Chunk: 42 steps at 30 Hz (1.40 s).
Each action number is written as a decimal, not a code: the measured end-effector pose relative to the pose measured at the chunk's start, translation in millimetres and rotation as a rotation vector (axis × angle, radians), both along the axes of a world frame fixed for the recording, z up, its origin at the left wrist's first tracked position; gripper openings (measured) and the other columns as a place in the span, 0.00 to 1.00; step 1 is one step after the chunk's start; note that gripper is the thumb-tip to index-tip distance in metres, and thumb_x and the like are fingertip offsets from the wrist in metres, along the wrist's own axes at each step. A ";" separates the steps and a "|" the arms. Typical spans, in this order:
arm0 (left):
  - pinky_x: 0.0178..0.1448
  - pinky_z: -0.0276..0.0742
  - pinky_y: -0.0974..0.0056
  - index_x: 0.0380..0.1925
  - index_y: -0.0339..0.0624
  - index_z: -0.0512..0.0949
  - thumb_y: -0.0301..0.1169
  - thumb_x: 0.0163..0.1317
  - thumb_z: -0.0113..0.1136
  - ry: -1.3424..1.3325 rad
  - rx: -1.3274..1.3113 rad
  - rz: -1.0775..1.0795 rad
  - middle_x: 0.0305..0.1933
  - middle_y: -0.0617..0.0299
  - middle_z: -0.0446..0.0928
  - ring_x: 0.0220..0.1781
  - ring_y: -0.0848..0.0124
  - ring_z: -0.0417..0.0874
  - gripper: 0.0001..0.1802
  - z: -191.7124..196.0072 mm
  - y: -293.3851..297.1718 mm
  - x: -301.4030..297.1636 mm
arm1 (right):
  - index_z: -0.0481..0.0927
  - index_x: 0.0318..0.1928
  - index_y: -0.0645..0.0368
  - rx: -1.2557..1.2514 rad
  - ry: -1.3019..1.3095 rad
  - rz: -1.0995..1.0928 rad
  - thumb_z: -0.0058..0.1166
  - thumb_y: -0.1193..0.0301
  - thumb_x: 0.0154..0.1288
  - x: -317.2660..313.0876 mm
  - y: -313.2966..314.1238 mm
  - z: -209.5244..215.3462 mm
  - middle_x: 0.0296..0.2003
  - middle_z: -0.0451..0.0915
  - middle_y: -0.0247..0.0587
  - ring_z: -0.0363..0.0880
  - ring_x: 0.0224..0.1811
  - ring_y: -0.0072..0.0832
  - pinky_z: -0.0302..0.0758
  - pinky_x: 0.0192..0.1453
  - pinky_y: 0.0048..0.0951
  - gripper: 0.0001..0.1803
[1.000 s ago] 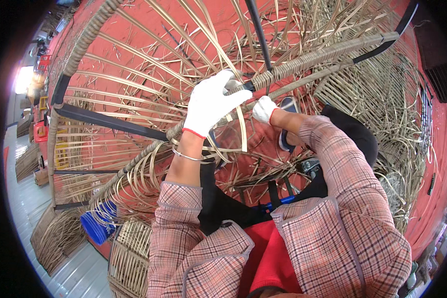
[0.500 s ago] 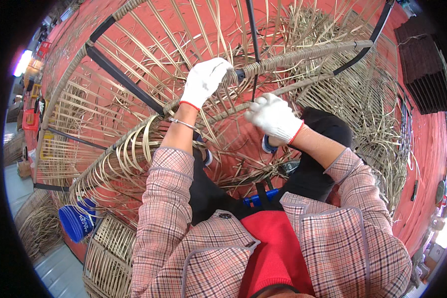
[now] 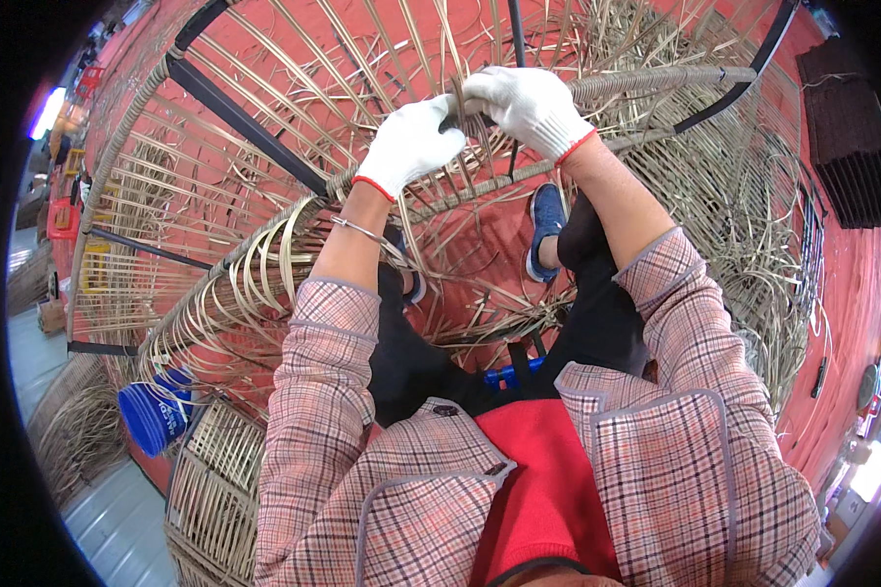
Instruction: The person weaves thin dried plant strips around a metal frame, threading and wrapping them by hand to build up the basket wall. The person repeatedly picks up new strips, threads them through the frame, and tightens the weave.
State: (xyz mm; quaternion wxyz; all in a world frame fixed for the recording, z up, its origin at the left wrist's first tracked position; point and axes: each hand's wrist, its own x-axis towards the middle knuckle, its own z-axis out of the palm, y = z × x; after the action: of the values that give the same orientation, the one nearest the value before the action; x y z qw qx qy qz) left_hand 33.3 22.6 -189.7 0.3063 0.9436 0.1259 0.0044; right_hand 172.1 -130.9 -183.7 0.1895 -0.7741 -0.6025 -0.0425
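Observation:
White knitted gloves with red cuffs cover both my hands. My left hand (image 3: 413,147) is closed at the wrapped bar (image 3: 646,84) of a large black-framed wicker piece, its fingertips pressed together. Beside it, my right hand (image 3: 531,108) pinches a brown wicker strip (image 3: 465,115) where the fingertips of both hands nearly meet. The gloves cover the stretch of bar beneath them. Long pale wicker stakes (image 3: 357,61) fan upward and away from the bar. Loose loops of pale strip (image 3: 282,256) coil around a thick roll left of my left forearm.
Cut wicker strips (image 3: 744,249) lie in heaps over the red floor covering (image 3: 470,259). A blue bucket (image 3: 155,416) stands at the lower left, near a slatted wicker panel (image 3: 213,479). Dark brown stacked panels (image 3: 849,132) are at the far right. My shoe (image 3: 546,227) rests below the bar.
My right hand has moved up and left from below the bar to meet my left hand. My left hand stays at the bar, slightly shifted. My right leg has moved left.

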 end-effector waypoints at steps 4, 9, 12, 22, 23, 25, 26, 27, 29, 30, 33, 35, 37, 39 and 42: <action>0.56 0.81 0.48 0.57 0.52 0.80 0.44 0.61 0.64 -0.032 0.061 0.009 0.45 0.49 0.87 0.51 0.47 0.86 0.24 2.0 -5.1 -2.8 | 0.85 0.43 0.42 0.047 -0.013 0.032 0.56 0.64 0.70 -7.8 -7.2 5.8 0.39 0.86 0.34 0.88 0.44 0.41 0.84 0.44 0.42 0.06; 0.47 0.83 0.53 0.53 0.49 0.82 0.40 0.60 0.73 -0.165 0.079 0.037 0.40 0.51 0.87 0.45 0.48 0.88 0.22 -8.0 -1.6 -0.3 | 0.86 0.42 0.42 0.148 -0.140 0.116 0.58 0.62 0.67 -19.2 -15.4 8.6 0.36 0.85 0.35 0.88 0.43 0.41 0.84 0.44 0.42 0.07; 0.50 0.83 0.54 0.54 0.50 0.82 0.38 0.62 0.72 -0.217 0.115 0.031 0.44 0.52 0.87 0.48 0.51 0.88 0.21 -14.3 -0.2 0.5 | 0.87 0.42 0.41 0.177 -0.075 0.045 0.58 0.62 0.68 -17.8 -13.3 6.6 0.36 0.86 0.35 0.88 0.43 0.42 0.83 0.44 0.43 0.07; 0.51 0.83 0.56 0.52 0.46 0.86 0.50 0.59 0.74 -0.181 0.120 0.119 0.42 0.50 0.88 0.45 0.54 0.89 0.26 -14.0 -5.1 2.3 | 0.86 0.45 0.41 0.148 -0.006 -0.069 0.59 0.68 0.66 -8.9 3.9 -4.1 0.42 0.87 0.30 0.88 0.44 0.39 0.84 0.45 0.41 0.09; 0.50 0.83 0.56 0.52 0.47 0.86 0.51 0.60 0.73 -0.190 0.122 0.148 0.41 0.50 0.88 0.45 0.54 0.89 0.26 -13.9 -8.8 1.6 | 0.86 0.45 0.41 0.167 0.024 -0.072 0.60 0.68 0.65 -10.6 4.2 -3.0 0.42 0.87 0.30 0.88 0.44 0.39 0.84 0.45 0.40 0.09; 0.49 0.83 0.56 0.51 0.49 0.87 0.52 0.61 0.71 -0.171 0.274 0.193 0.41 0.50 0.88 0.44 0.53 0.89 0.24 -13.9 -16.5 2.2 | 0.86 0.46 0.42 0.148 0.082 -0.114 0.61 0.67 0.64 -13.9 1.7 -1.9 0.42 0.87 0.32 0.88 0.44 0.39 0.84 0.45 0.39 0.10; 0.49 0.83 0.56 0.50 0.51 0.87 0.52 0.62 0.70 -0.171 0.344 0.214 0.41 0.50 0.88 0.44 0.52 0.89 0.23 -13.5 -19.3 2.6 | 0.86 0.46 0.42 0.255 0.143 -0.099 0.62 0.66 0.64 -15.6 -2.0 -3.7 0.42 0.87 0.33 0.88 0.44 0.38 0.84 0.45 0.38 0.10; 0.48 0.83 0.56 0.49 0.52 0.88 0.52 0.62 0.70 -0.162 0.327 0.209 0.40 0.51 0.87 0.43 0.53 0.89 0.22 -13.0 -21.0 2.3 | 0.86 0.47 0.42 0.317 0.218 -0.114 0.63 0.64 0.65 -18.0 -7.0 -8.7 0.42 0.87 0.34 0.88 0.43 0.38 0.84 0.45 0.37 0.11; 0.46 0.84 0.56 0.48 0.55 0.88 0.51 0.64 0.69 -0.173 0.282 0.192 0.39 0.52 0.87 0.42 0.54 0.89 0.19 -11.8 -21.3 2.7 | 0.85 0.50 0.47 0.510 0.425 -0.080 0.64 0.61 0.69 -20.9 -23.2 -29.7 0.41 0.88 0.36 0.88 0.42 0.34 0.84 0.45 0.33 0.13; 0.44 0.83 0.58 0.47 0.55 0.89 0.51 0.65 0.68 -0.355 0.204 0.118 0.36 0.53 0.87 0.39 0.56 0.89 0.18 -11.9 -20.4 2.8 | 0.85 0.51 0.50 0.626 0.859 -0.195 0.62 0.61 0.72 -27.9 -37.4 -48.6 0.41 0.88 0.36 0.88 0.42 0.32 0.83 0.44 0.33 0.12; 0.42 0.82 0.60 0.47 0.57 0.89 0.52 0.65 0.68 -0.275 0.129 0.125 0.35 0.59 0.88 0.38 0.60 0.89 0.18 -16.8 -18.0 0.2 | 0.82 0.49 0.55 1.197 1.795 -0.545 0.56 0.63 0.78 -38.7 -67.0 -136.4 0.39 0.86 0.37 0.86 0.39 0.26 0.82 0.42 0.27 0.10; 0.43 0.81 0.60 0.47 0.56 0.89 0.53 0.64 0.69 -0.338 0.207 0.101 0.35 0.59 0.88 0.37 0.61 0.89 0.19 -21.3 -17.0 1.1 | 0.80 0.44 0.54 0.972 1.989 -0.883 0.55 0.60 0.79 -58.4 -72.4 -213.3 0.34 0.83 0.35 0.83 0.33 0.27 0.81 0.40 0.28 0.11; 0.43 0.81 0.60 0.48 0.54 0.89 0.53 0.63 0.70 -0.341 0.189 0.120 0.36 0.59 0.88 0.36 0.61 0.89 0.21 -24.0 -18.8 0.3 | 0.77 0.41 0.53 0.500 2.041 -0.962 0.58 0.53 0.76 -71.3 -68.0 -282.6 0.31 0.81 0.35 0.79 0.29 0.29 0.79 0.35 0.36 0.17; 0.43 0.81 0.61 0.49 0.52 0.89 0.48 0.62 0.73 -0.369 0.156 0.139 0.36 0.59 0.88 0.35 0.62 0.89 0.20 -24.9 -25.9 -2.7 | 0.76 0.43 0.53 0.469 2.187 -1.130 0.59 0.48 0.73 -64.2 -38.4 -341.1 0.30 0.80 0.38 0.77 0.26 0.34 0.77 0.32 0.43 0.21; 0.39 0.81 0.63 0.49 0.48 0.89 0.42 0.60 0.76 -0.330 0.067 0.128 0.34 0.59 0.88 0.32 0.67 0.88 0.19 -20.3 -35.6 -8.4 | 0.79 0.33 0.63 0.534 2.519 -1.071 0.56 0.62 0.71 -50.0 -5.9 -406.7 0.24 0.78 0.47 0.82 0.30 0.47 0.82 0.35 0.47 0.15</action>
State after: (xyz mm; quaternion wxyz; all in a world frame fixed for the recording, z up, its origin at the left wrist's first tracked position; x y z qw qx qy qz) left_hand 24.9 -13.0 -210.0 0.2905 0.9297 0.1335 0.1830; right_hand 122.1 -136.7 -590.4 0.6990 -0.3658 0.3633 0.4956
